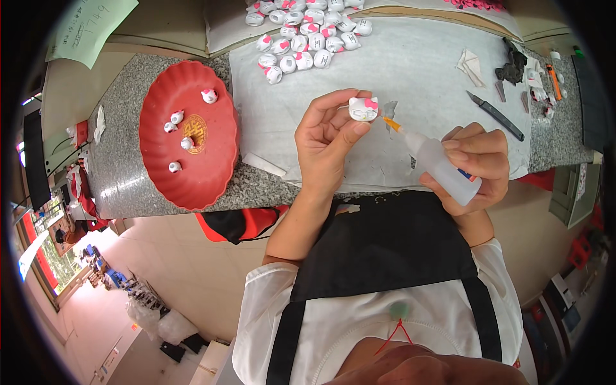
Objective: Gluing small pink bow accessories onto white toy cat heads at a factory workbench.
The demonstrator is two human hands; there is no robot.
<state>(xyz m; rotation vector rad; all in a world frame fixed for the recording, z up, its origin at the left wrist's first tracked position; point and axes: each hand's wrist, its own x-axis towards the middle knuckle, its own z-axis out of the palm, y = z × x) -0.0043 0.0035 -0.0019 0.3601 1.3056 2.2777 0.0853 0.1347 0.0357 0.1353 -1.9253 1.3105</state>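
Note:
Between the thumb and fingers of my left hand (330,138) is a small white cat-head figure (363,110) with a pink bow. My right hand (475,160) grips a translucent white squeeze bottle (443,168), tilted so its orange nozzle (391,123) points at the figure's lower right side. Nozzle tip and figure are very close; whether they touch I cannot tell. Both hands are above the white paper sheet (289,122) on the table. What the bottle contains cannot be made out.
A red scalloped tray (154,138) on the left holds several small white-and-pink pieces. Many similar cat heads (308,35) lie in a group at the far side. To the right are a craft knife (495,115), a crumpled black cloth (512,62) and an orange pen (554,82).

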